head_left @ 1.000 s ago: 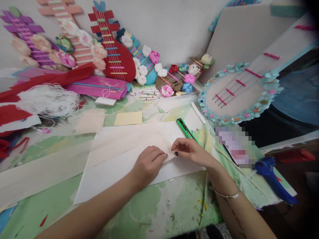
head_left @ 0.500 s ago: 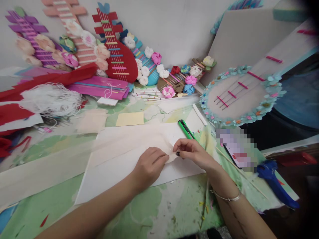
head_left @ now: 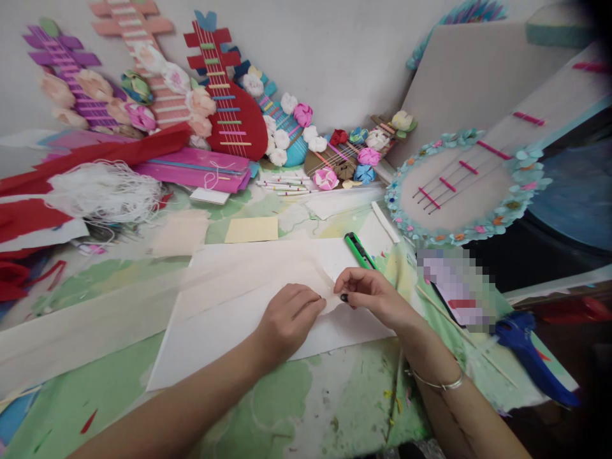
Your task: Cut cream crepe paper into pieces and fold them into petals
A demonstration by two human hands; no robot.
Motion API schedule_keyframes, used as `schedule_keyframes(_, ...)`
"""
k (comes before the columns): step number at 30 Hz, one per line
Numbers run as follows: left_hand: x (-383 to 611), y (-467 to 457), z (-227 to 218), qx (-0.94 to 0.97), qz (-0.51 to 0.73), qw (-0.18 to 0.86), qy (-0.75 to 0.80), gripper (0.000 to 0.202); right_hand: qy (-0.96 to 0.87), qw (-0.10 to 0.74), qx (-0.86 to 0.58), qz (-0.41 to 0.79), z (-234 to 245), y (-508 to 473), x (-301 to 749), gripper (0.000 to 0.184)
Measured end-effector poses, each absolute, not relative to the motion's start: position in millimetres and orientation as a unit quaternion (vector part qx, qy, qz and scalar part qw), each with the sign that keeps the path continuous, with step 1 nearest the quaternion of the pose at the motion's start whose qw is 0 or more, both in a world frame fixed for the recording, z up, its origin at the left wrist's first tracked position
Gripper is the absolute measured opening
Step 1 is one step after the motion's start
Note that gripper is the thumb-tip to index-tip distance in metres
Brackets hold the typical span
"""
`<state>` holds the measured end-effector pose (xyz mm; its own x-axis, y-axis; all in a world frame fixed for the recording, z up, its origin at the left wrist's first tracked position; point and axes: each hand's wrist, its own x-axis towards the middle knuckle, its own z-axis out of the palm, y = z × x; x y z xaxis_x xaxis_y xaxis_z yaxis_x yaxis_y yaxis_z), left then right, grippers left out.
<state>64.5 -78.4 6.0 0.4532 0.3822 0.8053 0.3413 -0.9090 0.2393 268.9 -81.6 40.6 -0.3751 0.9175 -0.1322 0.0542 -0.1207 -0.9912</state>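
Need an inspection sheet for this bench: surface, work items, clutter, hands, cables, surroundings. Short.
Surface: green-and-white cloth, red scrap at near left.
Work items: long cream strip lying partly over a white sheet.
Clutter: green cutter beyond the right hand; blue glue gun and thin stick at right; yellow card; heap of white string at far left.
Left hand: fingers at the strip's right end; grip unclear.
Right hand: thumb and finger close together at that end; grip unclear.
Cables: nothing seen.
Surroundings: red lute among other decorated lutes against the wall; flower-edged lute at right.
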Motion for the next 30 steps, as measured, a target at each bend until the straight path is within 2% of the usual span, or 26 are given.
schedule_keyframes(11,62,-80,7,0.854,0.482,0.011,0.196,0.014,-0.56,0.373,-0.406,0.619,43,-86,270,0.012)
schedule_keyframes(14,62,-80,6,0.859,0.469,0.017,0.203,0.014,-0.574,0.341,-0.428,0.609,45,-84,272,0.013)
schedule_keyframes(20,63,-79,0,0.895,0.393,0.054,0.206,0.01,-0.586,0.184,-0.513,0.6,41,-78,284,0.008)
schedule_keyframes(30,66,-79,5,0.94,0.306,0.062,0.137,0.015,-0.575,0.16,-0.555,0.58,34,-76,285,0.007)
